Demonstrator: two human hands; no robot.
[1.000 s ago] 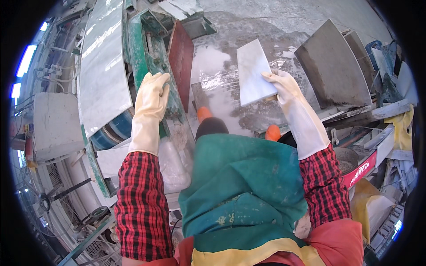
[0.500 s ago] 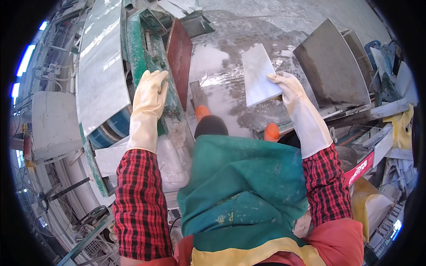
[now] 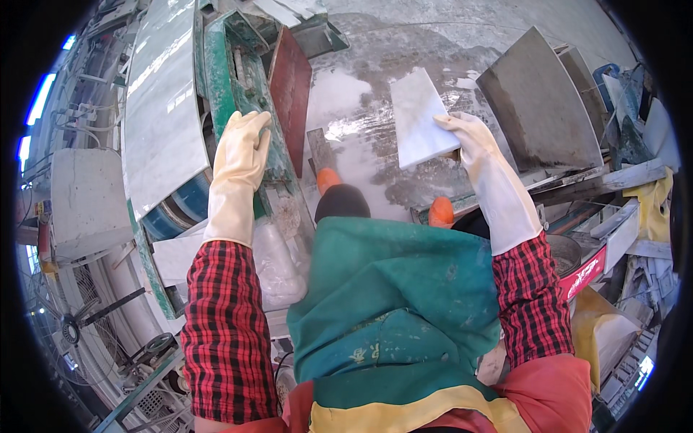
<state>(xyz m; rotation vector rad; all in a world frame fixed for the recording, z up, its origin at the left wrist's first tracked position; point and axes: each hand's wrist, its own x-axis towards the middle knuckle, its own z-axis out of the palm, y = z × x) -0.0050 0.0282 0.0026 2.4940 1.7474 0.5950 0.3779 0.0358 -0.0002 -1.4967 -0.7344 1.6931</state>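
My right hand (image 3: 473,141), in a cream rubber glove, grips a white marble-like slab (image 3: 417,119) by its right edge. The thumb lies on the top face, and the fingers underneath are mostly hidden. The slab is held tilted above the wet floor. My left hand (image 3: 242,148), gloved the same way, is over the green metal frame (image 3: 219,76) on the left. Its fingers are loosely bent and nothing shows in them. Whether it touches the frame I cannot tell.
A large pale polished slab (image 3: 164,108) lies left of the frame, with a reddish-brown board (image 3: 291,101) leaning at its right. Grey slabs (image 3: 541,101) lean at the right. My orange-toed boots (image 3: 328,179) stand on the wet, white-smeared floor (image 3: 354,97). Offcuts crowd the lower right.
The slab and my right hand have shifted very slightly up and left in view. My left hand has moved a little the same way; its pose is nearly unchanged.
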